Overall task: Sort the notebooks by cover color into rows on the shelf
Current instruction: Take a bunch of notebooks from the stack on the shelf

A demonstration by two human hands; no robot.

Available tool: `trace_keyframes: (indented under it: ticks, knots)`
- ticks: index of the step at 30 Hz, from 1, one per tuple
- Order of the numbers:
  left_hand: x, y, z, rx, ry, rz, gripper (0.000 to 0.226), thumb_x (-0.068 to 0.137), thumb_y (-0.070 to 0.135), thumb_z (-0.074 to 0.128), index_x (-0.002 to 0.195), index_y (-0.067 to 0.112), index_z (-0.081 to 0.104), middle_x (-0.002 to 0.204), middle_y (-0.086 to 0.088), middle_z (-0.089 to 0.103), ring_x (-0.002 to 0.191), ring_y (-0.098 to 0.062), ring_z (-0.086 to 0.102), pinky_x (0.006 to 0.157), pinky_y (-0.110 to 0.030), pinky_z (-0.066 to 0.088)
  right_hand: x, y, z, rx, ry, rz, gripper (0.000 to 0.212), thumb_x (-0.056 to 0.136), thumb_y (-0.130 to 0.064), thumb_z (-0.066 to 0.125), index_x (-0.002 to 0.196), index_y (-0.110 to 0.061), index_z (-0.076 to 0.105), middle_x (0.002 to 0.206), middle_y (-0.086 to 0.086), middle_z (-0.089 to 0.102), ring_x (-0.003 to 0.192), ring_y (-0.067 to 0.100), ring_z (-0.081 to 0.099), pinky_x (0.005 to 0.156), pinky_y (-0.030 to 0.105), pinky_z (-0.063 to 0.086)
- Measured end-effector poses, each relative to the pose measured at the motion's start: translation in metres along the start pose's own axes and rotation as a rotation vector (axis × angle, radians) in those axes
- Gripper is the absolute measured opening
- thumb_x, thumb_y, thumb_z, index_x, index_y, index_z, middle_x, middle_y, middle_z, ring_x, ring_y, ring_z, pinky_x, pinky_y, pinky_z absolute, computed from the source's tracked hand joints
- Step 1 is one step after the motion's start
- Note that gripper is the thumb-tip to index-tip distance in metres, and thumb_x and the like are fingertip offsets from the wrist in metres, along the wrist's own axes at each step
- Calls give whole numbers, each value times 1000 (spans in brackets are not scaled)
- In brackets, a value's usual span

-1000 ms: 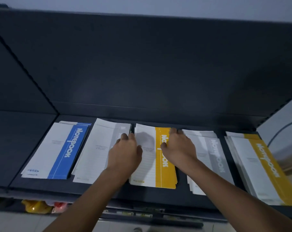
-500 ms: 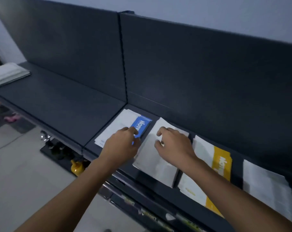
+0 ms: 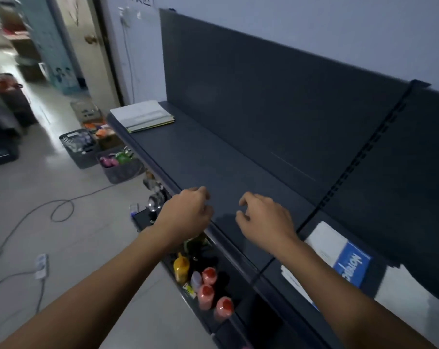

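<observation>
A second ago my hands were squaring the yellow-striped stack, and half a second ago they were on the blue and grey stacks beside it. Now both have come off the notebooks and travelled left, and my head has swung the same way.

My left hand (image 3: pixel 185 212) hangs over the front edge of the shelf (image 3: pixel 226 157). My right hand (image 3: pixel 263 220) is just beside it over bare dark metal. The fingers of both are loosely curled and hold nothing. I can't tell whether either hand touches the surface.

The blue notebook (image 3: pixel 349 263) that I was tidying now lies near my right forearm, past the upright divider. A pale cover sits beyond it at the picture's edge, too blurred to name. The yellow stack has gone out of view.

At the far left end of the shelf lies a stack of notebooks (image 3: pixel 143 115) with pale covers up, well apart from my hands, with a bare stretch of shelf between.

I take this to mean the rows on the right are settled and I am heading for that far stack. If so, it is the part still unsorted, and I'd have to reach or step left to get it.
</observation>
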State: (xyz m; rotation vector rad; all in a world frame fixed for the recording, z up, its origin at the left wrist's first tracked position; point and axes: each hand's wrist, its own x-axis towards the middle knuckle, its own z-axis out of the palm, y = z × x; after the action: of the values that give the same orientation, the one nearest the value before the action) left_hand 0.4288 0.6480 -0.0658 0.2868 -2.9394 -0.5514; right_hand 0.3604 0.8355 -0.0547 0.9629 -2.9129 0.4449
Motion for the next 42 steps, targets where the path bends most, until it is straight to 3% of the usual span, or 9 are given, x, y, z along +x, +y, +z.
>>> trace_keyframes:
  ticks: [7, 18, 28, 33, 39, 42]
  knots:
    - [32, -84, -25, -30, 15, -51, 31, 96, 33, 44, 119, 17, 58, 108, -3, 65, 94, -24, 62, 73, -36, 52, 79, -60, 25, 31, -37, -64, 21, 97, -38, 52, 113, -25, 58, 94, -11, 64, 81, 17, 61, 68, 34, 46]
    - [129, -197, -62, -65, 20, -125, 29, 94, 32, 49, 118, 20, 60, 105, 5, 67, 99, -16, 61, 82, -35, 52, 242, -123, 61, 53, -89, -141, 22, 93, -38, 53, 110, -26, 58, 99, -6, 67, 95, 27, 64, 75, 38, 47]
    - [205, -329, -101, -69, 80, -170, 23, 95, 35, 48, 111, 26, 62, 97, 11, 66, 90, -11, 62, 76, -31, 50, 381, -197, 111, 65, -138, -210, 22, 95, -39, 51, 112, -27, 58, 92, -10, 65, 88, 22, 63, 70, 36, 42]
    - [246, -401, -120, -99, 62, -124, 22, 96, 35, 46, 109, 27, 63, 97, 13, 66, 86, -8, 61, 75, -33, 53, 439, -238, 141, 42, -124, -146, 22, 95, -39, 49, 112, -27, 57, 86, -12, 63, 81, 20, 60, 68, 36, 44]
    - [301, -472, -142, -82, -26, 7, 24, 97, 32, 46, 111, 25, 63, 102, 10, 67, 94, -13, 62, 79, -38, 54, 481, -275, 172, 54, -139, 71, 24, 94, -38, 49, 113, -25, 57, 94, -9, 64, 81, 19, 54, 66, 32, 41]
    - [331, -488, -147, -80, -73, 70, 27, 97, 31, 45, 116, 23, 63, 105, 7, 67, 95, -15, 62, 81, -39, 55, 490, -282, 178, 72, -87, 140, 24, 94, -36, 51, 113, -23, 59, 87, -9, 62, 78, 20, 55, 64, 31, 37]
